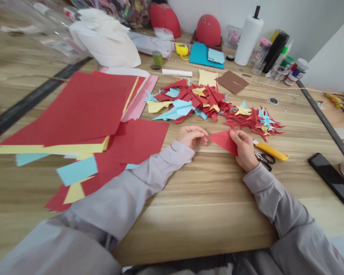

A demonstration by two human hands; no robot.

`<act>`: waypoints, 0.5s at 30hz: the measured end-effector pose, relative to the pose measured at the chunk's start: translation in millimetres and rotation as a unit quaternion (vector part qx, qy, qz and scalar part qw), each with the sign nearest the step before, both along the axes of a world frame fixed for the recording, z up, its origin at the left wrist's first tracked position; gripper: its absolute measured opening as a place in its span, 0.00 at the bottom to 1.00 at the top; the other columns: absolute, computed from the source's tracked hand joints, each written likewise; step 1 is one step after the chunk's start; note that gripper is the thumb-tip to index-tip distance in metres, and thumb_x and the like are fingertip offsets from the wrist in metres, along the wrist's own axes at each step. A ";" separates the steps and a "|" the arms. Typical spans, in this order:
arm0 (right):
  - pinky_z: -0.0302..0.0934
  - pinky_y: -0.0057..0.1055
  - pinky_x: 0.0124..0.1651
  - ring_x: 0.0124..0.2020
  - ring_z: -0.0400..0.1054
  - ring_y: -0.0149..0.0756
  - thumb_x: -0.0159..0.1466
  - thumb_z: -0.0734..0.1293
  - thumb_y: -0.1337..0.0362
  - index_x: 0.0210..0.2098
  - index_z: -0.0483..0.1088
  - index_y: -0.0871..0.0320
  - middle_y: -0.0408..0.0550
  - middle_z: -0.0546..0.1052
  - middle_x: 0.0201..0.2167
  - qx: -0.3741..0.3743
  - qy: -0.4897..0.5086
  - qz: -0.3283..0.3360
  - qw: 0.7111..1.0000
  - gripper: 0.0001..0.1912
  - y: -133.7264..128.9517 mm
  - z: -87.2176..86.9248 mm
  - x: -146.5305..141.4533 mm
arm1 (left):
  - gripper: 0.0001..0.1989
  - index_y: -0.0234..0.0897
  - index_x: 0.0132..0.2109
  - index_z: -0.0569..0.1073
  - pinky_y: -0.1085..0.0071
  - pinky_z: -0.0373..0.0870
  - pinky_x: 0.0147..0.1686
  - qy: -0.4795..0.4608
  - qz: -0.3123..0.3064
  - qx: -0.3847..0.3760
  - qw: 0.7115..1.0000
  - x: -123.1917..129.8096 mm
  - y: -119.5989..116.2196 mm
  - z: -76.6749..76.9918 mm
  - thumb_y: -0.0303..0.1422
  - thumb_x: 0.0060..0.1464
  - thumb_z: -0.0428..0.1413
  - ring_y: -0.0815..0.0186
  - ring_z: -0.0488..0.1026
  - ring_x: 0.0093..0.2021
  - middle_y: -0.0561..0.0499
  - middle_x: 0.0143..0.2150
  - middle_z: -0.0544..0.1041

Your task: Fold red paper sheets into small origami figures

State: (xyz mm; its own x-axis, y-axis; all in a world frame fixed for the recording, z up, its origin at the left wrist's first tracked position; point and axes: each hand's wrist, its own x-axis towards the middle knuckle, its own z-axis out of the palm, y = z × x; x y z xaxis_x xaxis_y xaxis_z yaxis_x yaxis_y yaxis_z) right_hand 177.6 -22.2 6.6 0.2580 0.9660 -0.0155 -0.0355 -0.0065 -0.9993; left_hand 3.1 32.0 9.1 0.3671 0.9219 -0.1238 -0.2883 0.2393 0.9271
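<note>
Head view: right of the frame's centre, the right grip [244,149] is pinching a folded red paper [225,141]. Its long axis is pointing leftward at the left grip [192,136], which is sitting curled just beside the tip; whether it's pressed together, I can't tell. The red paper is looking triangular and flat.

There are two bare hands [192,136] [245,151], one folded red paper triangle [226,141], one yellow-handled cutter [272,151], one pair of black-handled scissors [263,157], one black rectangular phone [331,178].
</note>
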 end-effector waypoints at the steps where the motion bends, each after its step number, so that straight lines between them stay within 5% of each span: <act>1: 0.52 0.26 0.24 0.20 0.54 0.27 0.52 0.68 0.49 0.23 0.61 0.56 0.38 0.64 0.19 0.001 0.000 0.014 1.000 0.18 -0.7 1.2 -0.8 | 0.05 0.31 0.23 0.73 0.72 0.66 0.22 0.007 0.005 0.006 1.000 0.7 -0.6 -0.8 0.30 0.34 0.57 0.70 0.68 0.18 0.53 0.16 0.71; 6: 0.52 0.26 0.25 0.22 0.55 0.26 0.51 0.70 0.51 0.22 0.64 0.57 0.39 0.65 0.20 0.016 -0.027 0.065 0.997 0.17 -4.8 5.6 -6.2 | 0.11 0.32 0.28 0.75 0.71 0.66 0.29 0.088 -0.019 0.076 0.993 4.8 -9.6 -0.2 0.36 0.35 0.61 0.68 0.70 0.27 0.51 0.25 0.75; 10: 0.50 0.26 0.25 0.22 0.54 0.27 0.53 0.68 0.50 0.22 0.65 0.58 0.39 0.64 0.19 0.033 -0.089 0.093 0.991 0.17 -6.0 3.9 -7.2 | 0.13 0.31 0.28 0.74 0.73 0.62 0.26 0.154 -0.081 0.132 0.976 7.7 -16.8 -1.0 0.37 0.36 0.62 0.71 0.66 0.23 0.53 0.23 0.73; 15: 0.48 0.26 0.25 0.21 0.52 0.26 0.56 0.66 0.51 0.22 0.64 0.58 0.38 0.60 0.19 0.055 -0.130 0.150 0.979 0.17 -7.7 4.1 -8.1 | 0.13 0.32 0.27 0.74 0.75 0.59 0.23 0.174 -0.073 0.164 0.968 9.0 -16.6 -5.6 0.39 0.39 0.61 0.73 0.62 0.21 0.54 0.20 0.70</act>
